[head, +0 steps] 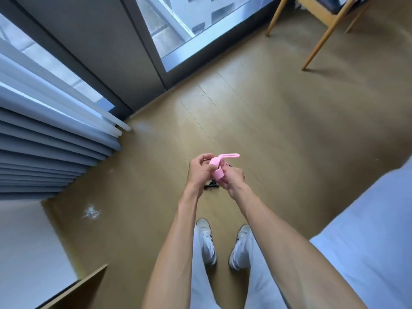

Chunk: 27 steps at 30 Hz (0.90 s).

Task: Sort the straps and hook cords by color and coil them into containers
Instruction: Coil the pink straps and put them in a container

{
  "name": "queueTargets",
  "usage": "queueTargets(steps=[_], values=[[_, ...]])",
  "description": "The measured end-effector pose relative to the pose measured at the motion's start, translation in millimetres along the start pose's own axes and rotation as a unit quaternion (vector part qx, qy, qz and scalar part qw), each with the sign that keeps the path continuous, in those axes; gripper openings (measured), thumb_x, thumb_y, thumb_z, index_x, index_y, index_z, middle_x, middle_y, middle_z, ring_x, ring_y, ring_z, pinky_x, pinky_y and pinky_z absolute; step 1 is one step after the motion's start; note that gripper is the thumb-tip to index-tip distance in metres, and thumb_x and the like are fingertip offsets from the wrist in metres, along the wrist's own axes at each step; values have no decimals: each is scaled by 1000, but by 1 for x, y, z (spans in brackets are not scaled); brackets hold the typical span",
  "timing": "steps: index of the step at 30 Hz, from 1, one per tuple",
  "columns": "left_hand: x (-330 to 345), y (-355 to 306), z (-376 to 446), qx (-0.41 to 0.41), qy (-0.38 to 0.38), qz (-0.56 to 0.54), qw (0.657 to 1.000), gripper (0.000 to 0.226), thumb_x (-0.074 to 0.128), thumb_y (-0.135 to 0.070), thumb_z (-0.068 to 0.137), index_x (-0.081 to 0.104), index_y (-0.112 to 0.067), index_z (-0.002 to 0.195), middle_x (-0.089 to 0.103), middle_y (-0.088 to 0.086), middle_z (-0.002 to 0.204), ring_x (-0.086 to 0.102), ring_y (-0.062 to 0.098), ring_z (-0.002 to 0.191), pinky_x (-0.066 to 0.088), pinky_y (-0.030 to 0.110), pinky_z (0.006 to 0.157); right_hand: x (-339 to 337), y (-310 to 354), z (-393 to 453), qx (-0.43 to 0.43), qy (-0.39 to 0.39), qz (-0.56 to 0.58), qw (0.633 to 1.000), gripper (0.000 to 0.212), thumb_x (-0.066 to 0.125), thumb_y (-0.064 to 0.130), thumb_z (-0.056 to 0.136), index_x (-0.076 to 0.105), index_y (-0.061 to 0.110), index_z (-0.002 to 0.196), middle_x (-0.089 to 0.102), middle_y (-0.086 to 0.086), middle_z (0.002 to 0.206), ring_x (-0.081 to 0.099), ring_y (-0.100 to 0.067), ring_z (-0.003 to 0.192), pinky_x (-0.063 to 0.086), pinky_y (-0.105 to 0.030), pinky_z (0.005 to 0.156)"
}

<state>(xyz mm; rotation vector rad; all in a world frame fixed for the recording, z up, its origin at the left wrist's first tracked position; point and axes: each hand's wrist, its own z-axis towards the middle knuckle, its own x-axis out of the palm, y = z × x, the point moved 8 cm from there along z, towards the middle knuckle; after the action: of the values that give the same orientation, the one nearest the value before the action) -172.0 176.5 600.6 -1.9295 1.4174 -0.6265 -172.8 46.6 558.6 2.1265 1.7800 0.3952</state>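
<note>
While no writing shows, pink strap point(217, 167) gripped by curled fingers of left hand point(200, 169) and right hand point(231, 178).

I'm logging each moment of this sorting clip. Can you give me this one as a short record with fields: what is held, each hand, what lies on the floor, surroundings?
held item: pink flat strap, partly coiled, its loose end sticking out to the right
left hand: grips the coil
right hand: grips the coil's lower part
floor: dark cord or strap on the wood floor, mostly hidden behind the hands
containers: none in view
surroundings: grey curtain, wooden chair
</note>
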Motion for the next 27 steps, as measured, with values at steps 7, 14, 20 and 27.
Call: queueTargets(steps=[7,14,20,27], values=[[-39,-114,-132,49,-21,37,998,47,47,1,56,71,-20,91,74,-1,78,67,14,73,52,26,59,23,75,-183,-17,14,147,989,32,45,-13,74,63,0,98,62,-18,91,59,-26,70,49,-30,62],[-66,-168,-193,91,35,56,994,43,57,5,57,73,-22,87,73,4,84,66,17,76,53,31,62,63,116,-273,-124,60,-3,990,22,72,-6,79,68,0,99,72,-23,101,70,-41,97,58,-52,87],[-114,-179,-208,63,-39,-57,996,30,62,-35,86,75,-9,95,74,7,88,68,18,77,53,32,72,83,119,-314,-218,76,-108,967,28,69,-5,71,70,16,88,72,-6,90,66,-22,80,53,-29,69],[-176,-204,-219,116,-153,-192,962,8,63,-14,93,71,-15,90,75,3,73,72,19,66,58,34,59,111,113,-348,-308,97,-149,935,13,67,18,87,74,7,84,74,-19,92,65,-22,75,51,-33,72]])
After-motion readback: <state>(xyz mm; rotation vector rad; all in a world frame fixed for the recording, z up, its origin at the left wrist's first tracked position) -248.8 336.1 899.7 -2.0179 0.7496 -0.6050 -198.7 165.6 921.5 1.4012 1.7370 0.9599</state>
